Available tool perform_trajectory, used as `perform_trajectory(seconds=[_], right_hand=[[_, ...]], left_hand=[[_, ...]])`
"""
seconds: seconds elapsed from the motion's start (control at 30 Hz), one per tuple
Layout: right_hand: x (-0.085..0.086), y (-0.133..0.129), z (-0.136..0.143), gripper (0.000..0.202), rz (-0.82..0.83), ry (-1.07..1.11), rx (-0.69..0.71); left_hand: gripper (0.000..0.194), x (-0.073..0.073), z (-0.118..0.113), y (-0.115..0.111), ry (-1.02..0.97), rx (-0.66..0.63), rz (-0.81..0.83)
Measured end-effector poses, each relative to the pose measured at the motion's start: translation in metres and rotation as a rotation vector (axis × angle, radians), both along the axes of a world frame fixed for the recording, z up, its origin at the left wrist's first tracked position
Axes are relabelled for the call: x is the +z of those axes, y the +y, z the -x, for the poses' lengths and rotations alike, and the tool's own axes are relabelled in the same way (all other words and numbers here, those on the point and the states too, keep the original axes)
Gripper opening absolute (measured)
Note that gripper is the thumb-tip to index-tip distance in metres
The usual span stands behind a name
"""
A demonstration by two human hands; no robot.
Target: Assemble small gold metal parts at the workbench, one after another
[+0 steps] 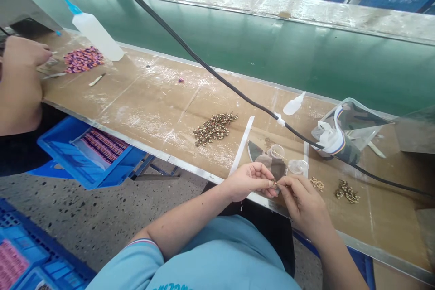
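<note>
My left hand (pixel 254 180) and my right hand (pixel 301 197) meet at the bench's near edge, fingertips pinched together. Between them is a tiny brownish piece (pixel 273 182), mostly hidden by the fingers; its kind is too small to make out. Just beyond my hands lie a dark cloth (pixel 277 167) and two small clear cups (pixel 276 151). To the right sit a little heap of tan pieces (pixel 316 184) and a heap of dark-and-gold pieces (pixel 347 191). A larger pile of similar dark-and-gold pieces (pixel 214 129) rests left of my hands.
A black cable (pixel 204 65) crosses above the bench. A camouflage-patterned pouch (pixel 350 147) stands at right. Leftward are a white squeeze bottle (pixel 97 36), a pink-purple pile (pixel 83 59) and a co-worker's hand (pixel 29 52). A blue crate (pixel 91 176) sits below the bench edge.
</note>
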State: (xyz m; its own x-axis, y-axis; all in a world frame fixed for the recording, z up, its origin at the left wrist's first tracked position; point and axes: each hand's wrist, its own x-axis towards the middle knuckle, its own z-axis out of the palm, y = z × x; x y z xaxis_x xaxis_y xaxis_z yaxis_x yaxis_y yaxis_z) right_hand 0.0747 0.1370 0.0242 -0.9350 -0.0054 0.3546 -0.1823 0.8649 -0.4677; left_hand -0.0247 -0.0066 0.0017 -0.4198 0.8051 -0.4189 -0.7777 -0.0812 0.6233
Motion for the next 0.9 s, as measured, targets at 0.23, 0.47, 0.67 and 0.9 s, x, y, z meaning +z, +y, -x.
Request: perform_trajectory(seconds=[0.23,0.47,0.67,0.9], right_hand=[[-0.0012,-0.0005,0.0006,0.010,-0.035,0.016,0.022],[0.0003,0.0002,0.0017,0.012,-0.024,-0.004,0.040],[-0.0004,0.0013,0.0012,0.012,0.023,0.006,0.012],[-0.0064,-0.0039,-0.0049,0.007,0.054,0.068,-0.127]], left_hand=[[0.046,-0.0003,-0.0015,0.0008,0.013,0.003,0.021],[0.046,-0.0001,-0.0009,0.0009,0.017,-0.007,0.027],[0.046,-0.0017,-0.0016,0.0007,0.034,-0.004,0.007],[0.042,-0.0035,-0.0069,-0.0003,0.133,0.065,-0.040]])
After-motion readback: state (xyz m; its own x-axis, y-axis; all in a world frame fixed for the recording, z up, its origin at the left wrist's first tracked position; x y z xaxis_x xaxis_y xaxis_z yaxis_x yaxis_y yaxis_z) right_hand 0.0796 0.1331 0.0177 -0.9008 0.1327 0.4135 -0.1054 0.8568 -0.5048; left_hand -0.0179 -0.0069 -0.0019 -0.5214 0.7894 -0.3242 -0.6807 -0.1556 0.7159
